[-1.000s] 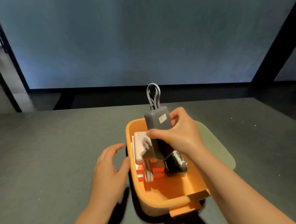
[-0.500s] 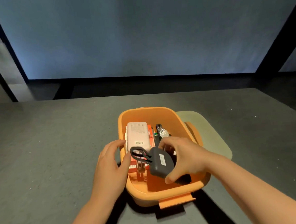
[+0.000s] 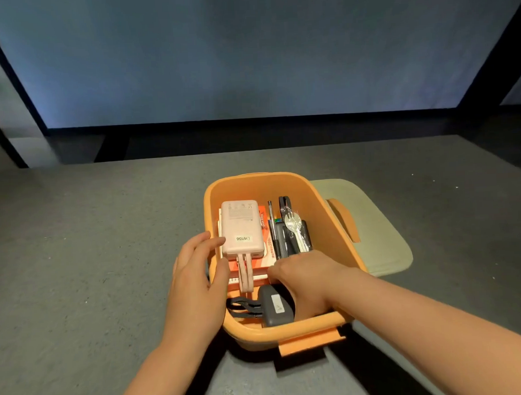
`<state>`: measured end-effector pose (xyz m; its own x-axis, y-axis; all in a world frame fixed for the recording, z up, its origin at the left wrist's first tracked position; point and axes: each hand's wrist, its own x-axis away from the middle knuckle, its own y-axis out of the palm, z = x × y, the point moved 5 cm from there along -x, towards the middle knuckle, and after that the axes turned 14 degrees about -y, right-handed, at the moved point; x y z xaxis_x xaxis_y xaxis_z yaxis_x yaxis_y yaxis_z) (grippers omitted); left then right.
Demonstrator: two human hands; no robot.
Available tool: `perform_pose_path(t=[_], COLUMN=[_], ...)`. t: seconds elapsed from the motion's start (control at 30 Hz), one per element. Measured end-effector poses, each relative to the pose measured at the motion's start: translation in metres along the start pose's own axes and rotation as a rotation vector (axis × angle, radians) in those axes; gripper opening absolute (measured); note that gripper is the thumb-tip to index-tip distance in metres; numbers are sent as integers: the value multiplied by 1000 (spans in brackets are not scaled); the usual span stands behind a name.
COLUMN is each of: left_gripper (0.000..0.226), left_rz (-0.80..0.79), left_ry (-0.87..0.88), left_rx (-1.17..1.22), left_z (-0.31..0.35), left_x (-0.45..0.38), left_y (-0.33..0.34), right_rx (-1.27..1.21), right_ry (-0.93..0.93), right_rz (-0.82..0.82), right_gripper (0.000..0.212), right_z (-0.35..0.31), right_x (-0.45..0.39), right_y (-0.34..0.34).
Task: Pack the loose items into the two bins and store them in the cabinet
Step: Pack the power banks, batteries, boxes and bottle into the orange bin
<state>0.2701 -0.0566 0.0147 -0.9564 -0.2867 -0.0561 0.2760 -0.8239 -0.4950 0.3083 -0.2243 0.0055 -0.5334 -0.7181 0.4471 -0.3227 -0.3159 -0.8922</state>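
Orange bin sits on the desk, mostly packed. Our left hand braces the bin's left wall, fingers relaxed and spread, tips touching the pink power bank, likely to keep the bin from sliding. Our right hand is inside the bin, just right of the grey charger lying on the floor; can't tell whether its fingers grip it. Green lid lies beyond the right wrist, so lidding looks next.

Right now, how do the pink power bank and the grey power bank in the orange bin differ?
The pink power bank is pale and lies on top of the orange boxes; the grey power bank is dark and sits low at the near end. The pink one's label reads clearly; the grey one's does not. Both have attached cable loops and lie in the orange bin.
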Motion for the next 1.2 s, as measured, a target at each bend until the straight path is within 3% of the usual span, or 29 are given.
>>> perform_pose_path(t=[0.1, 0.27, 0.5, 0.77, 0.97, 1.2], left_gripper=[28, 28, 28, 29, 28, 31], left_rz=[-2, -2, 14, 51, 249, 562], left_ry=[6, 2, 12, -63, -182, -370], left_rx=[5, -2, 48, 28, -10, 38], left_z=[1, 0, -2, -23, -67, -134], left_x=[-1, -1, -2, -3, 6, 51], left_y=[1, 2, -5, -33, -105, -217], right_rx=[44, -98, -450, -548, -684, -812], right_ry=[6, 51, 114, 56, -65, -311], right_rz=[-12, 26, 424, 653, 894, 762], right_gripper=[51, 70, 29, 34, 30, 28], right_z=[1, 8, 8, -20, -76, -201], right_x=[-3, 3, 26, 16, -34, -134], right_y=[1, 1, -35, -74, -105, -113])
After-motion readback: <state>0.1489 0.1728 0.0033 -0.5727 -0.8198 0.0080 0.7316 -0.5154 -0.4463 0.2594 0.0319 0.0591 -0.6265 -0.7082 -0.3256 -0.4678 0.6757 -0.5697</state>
